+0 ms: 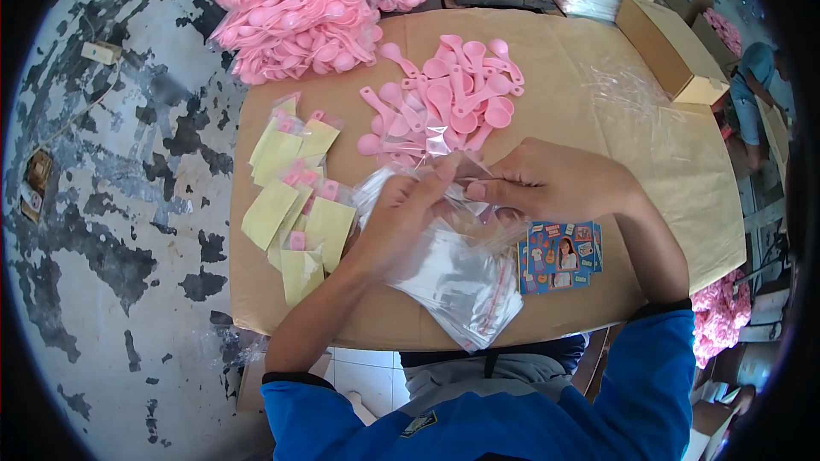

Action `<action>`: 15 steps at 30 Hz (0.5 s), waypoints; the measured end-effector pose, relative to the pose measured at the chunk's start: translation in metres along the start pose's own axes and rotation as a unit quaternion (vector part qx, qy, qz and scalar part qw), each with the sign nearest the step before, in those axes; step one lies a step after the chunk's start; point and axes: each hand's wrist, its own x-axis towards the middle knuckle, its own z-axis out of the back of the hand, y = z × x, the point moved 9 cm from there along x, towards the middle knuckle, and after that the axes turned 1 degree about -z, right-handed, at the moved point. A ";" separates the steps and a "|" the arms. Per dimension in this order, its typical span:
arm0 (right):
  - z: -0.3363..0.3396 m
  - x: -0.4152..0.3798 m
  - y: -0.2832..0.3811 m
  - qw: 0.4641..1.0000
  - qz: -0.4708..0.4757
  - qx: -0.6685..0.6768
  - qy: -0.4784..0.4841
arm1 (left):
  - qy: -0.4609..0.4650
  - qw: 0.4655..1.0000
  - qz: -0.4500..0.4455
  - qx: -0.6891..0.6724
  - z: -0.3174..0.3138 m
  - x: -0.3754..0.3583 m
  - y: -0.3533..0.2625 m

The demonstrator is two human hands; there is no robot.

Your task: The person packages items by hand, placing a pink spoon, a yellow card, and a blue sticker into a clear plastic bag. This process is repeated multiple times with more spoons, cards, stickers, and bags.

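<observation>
Over the middle of the table, my left hand [401,213] and my right hand [559,179] pinch a clear plastic bag [437,141] between thumbs and fingers. The film hangs between the two hands, and its contents are hard to make out. Below them lies a stack of clear plastic bags [457,277]. A blue printed card stack [557,266] sits under my right wrist. Just beyond the hands is a loose heap of pink plastic spoons [461,90]. Left of my left hand are several bagged pale yellow cards [329,226] with pink pieces showing at their ends.
Large clear sacks of pink spoons [307,17] stand at the table's far left. A cardboard box [670,47] rests at the far right edge of the brown-covered table [683,179]. Another person [756,77] is at the right. Pink items [722,312] lie below the table's right side.
</observation>
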 end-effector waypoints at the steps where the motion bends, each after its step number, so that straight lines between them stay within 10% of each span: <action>1: 0.002 -0.003 -0.009 1.000 -0.021 -0.018 0.013 | -0.028 0.997 0.034 -0.060 0.004 0.001 0.006; 5: 0.008 -0.033 -0.033 0.961 0.021 -0.277 -0.008 | -0.093 0.987 -0.013 -0.130 0.019 0.002 -0.015; 8: -0.008 -0.031 -0.047 0.946 -0.122 -0.273 0.128 | -0.156 0.979 -0.006 -0.130 0.027 0.001 -0.012; 15: -0.001 -0.020 -0.055 0.935 -0.128 -0.305 0.128 | -0.173 0.975 -0.014 -0.139 0.041 0.001 -0.004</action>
